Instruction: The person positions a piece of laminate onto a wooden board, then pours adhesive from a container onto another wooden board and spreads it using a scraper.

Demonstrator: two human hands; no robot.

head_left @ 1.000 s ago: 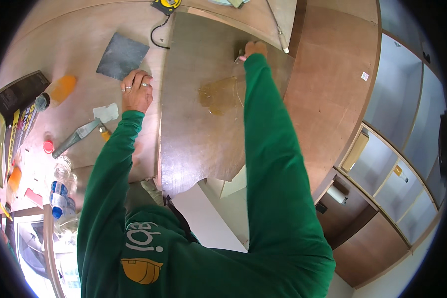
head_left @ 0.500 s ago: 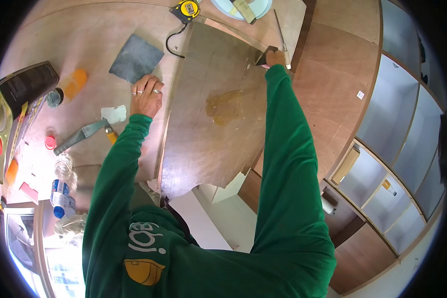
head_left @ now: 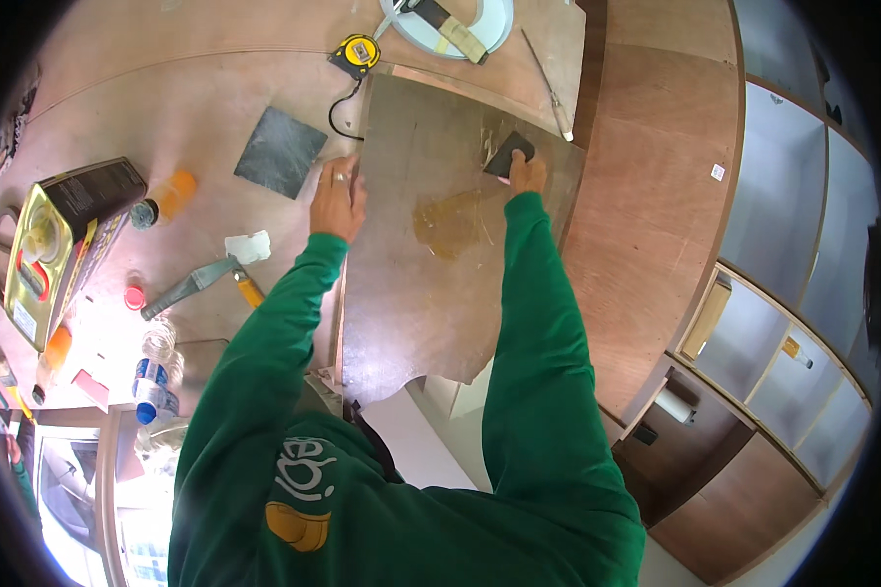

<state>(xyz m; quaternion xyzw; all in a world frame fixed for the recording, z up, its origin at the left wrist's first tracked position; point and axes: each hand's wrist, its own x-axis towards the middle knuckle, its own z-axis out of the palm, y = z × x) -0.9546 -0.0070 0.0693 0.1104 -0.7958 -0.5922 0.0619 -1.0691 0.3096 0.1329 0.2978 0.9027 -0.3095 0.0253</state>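
Observation:
My right hand (head_left: 528, 176) grips a flat, black, squarish piece (head_left: 508, 154) and presses it on a brownish-grey sheet (head_left: 416, 328), near its far right corner. What the piece is made of I cannot make out. Toward the middle of the sheet lies a glossy amber patch (head_left: 452, 225), like spread glue. At the sheet's left edge rests my left hand (head_left: 337, 205), its fingers stretched forward and holding nothing. Just beyond that hand lies a dark grey square sheet (head_left: 281, 152) on the wooden table.
A yellow tape measure (head_left: 359, 51), a white round lid with a brush (head_left: 460, 37) on it and a thin rod-like tool (head_left: 548, 88) lie at the far side. Leftward are a metal can (head_left: 69, 245), an orange bottle (head_left: 174, 196), a scraper (head_left: 191, 287) and a plastic bottle (head_left: 151, 382). Shelves (head_left: 768, 196) stand at right.
My right hand has drawn the black piece from the sheet's far right corner inward and nearer. My left hand has shifted right, from beside the grey square to the sheet's edge. The view has shifted.

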